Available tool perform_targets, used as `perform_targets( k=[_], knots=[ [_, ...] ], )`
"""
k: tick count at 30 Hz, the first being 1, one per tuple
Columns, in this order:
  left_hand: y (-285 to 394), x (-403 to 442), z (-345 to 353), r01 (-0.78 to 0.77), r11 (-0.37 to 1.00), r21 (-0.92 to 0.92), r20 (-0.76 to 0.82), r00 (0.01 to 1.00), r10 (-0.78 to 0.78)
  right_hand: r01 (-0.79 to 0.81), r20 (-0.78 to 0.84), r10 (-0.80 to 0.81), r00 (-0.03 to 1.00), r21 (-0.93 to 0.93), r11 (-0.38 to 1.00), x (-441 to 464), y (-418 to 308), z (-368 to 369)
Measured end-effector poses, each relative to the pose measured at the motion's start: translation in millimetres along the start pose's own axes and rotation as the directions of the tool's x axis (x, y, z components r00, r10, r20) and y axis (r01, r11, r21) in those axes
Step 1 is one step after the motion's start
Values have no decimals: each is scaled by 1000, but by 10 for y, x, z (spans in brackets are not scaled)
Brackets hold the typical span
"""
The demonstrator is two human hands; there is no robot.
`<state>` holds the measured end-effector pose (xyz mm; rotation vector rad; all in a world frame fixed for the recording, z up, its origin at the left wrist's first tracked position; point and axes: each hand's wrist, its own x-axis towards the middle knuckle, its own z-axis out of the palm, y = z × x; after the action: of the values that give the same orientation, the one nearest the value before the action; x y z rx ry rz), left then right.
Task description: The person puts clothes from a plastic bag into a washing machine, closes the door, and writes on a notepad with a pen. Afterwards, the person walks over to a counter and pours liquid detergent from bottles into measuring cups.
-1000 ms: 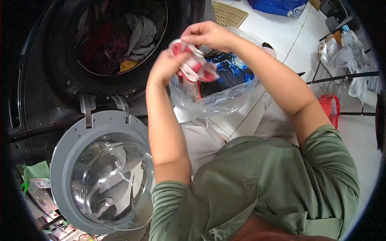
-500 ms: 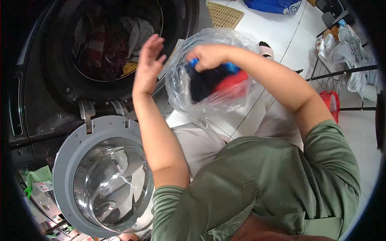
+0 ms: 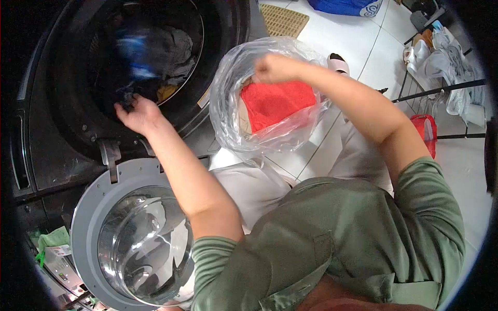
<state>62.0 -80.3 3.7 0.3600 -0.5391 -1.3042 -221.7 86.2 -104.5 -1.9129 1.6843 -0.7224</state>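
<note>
Though somewhat apart, left fingers (image 3: 121,112) beside blue garment (image 3: 136,56).

Left hand (image 3: 139,115): your way in is the machine's round mouth (image 3: 199,49) | swung-open door (image 3: 88,223) stands beside your left forearm (image 3: 179,166) | right hand (image 3: 270,68): bag (image 3: 270,143) opens upward beneath yours, loose plastic rim (image 3: 223,78) around it

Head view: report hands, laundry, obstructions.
Left hand at mouth of black front-loader, blurred blue-black garment inside. Right hand, grip unclear, over clear plastic bag, red cloth within. Round glass door open, not blocking.
</note>
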Motion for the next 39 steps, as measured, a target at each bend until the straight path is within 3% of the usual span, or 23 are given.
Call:
perform_targets(
  k=[1,2,3,4,10,13,14,15,16,17,19,21,22,24,25,26,28,29,30,31,33,35,39],
  knots=[
    [40,212,-223,205,953,-225,50,979,-199,-95,175,147,974,-272,957,-116,74,164],
    [1,73,-155,200,977,-73,116,975,-191,-107,242,247,938,-476,873,-218,183,376],
    [-62,-139,-49,176,981,83,178,966,-188,-43,354,238,904,-480,876,-327,396,589],
    [-129,-243,16,232,971,54,49,971,-234,23,459,227,859,-479,878,-398,575,761],
    [-140,-369,28,307,932,192,88,941,-328,-10,388,286,876,-579,815,-581,428,1017],
    [-51,-353,-17,268,920,287,133,940,-316,-310,233,433,870,-424,851,-332,47,540],
    [-21,-367,-18,228,908,351,180,935,-304,-351,272,392,879,-190,917,-104,128,395],
    [-2,-372,-1,182,895,407,230,928,-293,-362,191,315,930,312,879,-70,-93,39],
    [-16,-419,36,139,875,463,306,902,-305,-94,60,74,995,716,692,-39,-258,-246],
    [-45,-479,99,221,881,417,373,843,-388,193,-192,-56,980,834,518,37,-370,-438],
    [-215,-847,314,15,715,699,485,725,-490,221,-220,-22,975,973,73,11,-666,-773],
    [-517,-928,17,-184,556,811,552,558,-620,254,-254,9,967,965,-59,-62,-1079,-833],
    [-557,-1067,121,-239,492,837,538,519,-664,298,-299,-54,953,954,-18,60,-1036,-744],
    [-651,-1161,255,-103,439,893,402,623,-672,294,-291,-45,956,949,113,39,-1047,-698],
    [-682,-1096,269,-32,419,907,335,658,-674,305,-311,-18,950,917,256,24,-996,-681],
    [-843,-671,13,520,581,626,129,665,-735,306,-333,3,943,868,392,40,-915,-655],
    [-319,-157,-5,406,866,293,200,860,-470,211,-326,69,943,745,633,104,-593,-522],
    [-117,86,-231,258,955,145,198,938,-284,-26,-182,172,968,608,794,54,-440,-387],
    [31,125,-292,144,986,86,97,983,-153,-41,-75,84,994,455,890,94,-116,-105],
    [109,46,-256,127,990,67,11,992,-128,-171,172,152,973,106,979,22,-127,44],
    [33,-56,-242,259,959,119,-13,966,-259,-97,222,131,966,-156,983,-205,147,814],
    [-74,-223,-94,491,864,115,-147,868,-473,74,464,209,861,-521,851,-456,81,1112],
    [-115,-339,-124,498,821,280,-51,862,-505,70,351,166,921,-571,818,-548,224,1472]
  ],
)
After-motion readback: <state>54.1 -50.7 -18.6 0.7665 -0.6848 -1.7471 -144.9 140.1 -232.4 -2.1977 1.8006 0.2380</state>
